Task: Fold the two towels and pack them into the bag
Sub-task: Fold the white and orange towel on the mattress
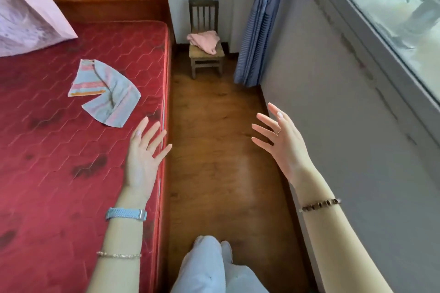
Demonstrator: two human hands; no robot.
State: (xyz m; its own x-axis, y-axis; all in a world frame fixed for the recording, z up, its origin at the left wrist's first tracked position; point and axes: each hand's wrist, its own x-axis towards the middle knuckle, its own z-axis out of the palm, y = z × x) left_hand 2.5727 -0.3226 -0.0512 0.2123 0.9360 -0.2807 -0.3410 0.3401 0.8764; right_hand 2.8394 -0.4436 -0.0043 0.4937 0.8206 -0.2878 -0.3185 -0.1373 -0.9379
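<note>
Red quilted cloth covers the big mattress (59,150), and it makes a wide, flat, soft place, good for folding. One crumpled blue-grey towel with pink stripes (107,93) lies on it, near the bed's edge, bent over itself and not folded neatly yet. The pale pink paper bag (31,19) sits at the far corner of the bed, well apart from that towel, I think so that it waits out of the way. The other towel, a soft pink bunched-up one (203,41), lies on the seat of a small brown wooden chair (203,12) at the end of the brown wood floor (214,162). It looks like it must be fetched.

Both hands are up in front with nothing in them. The left hand (142,157) is over the bed's edge, just beside the striped towel, fingers straight and spread apart. The right hand (283,143) is over the floor, fingers spread wide too, pointing toward the chair.
</note>
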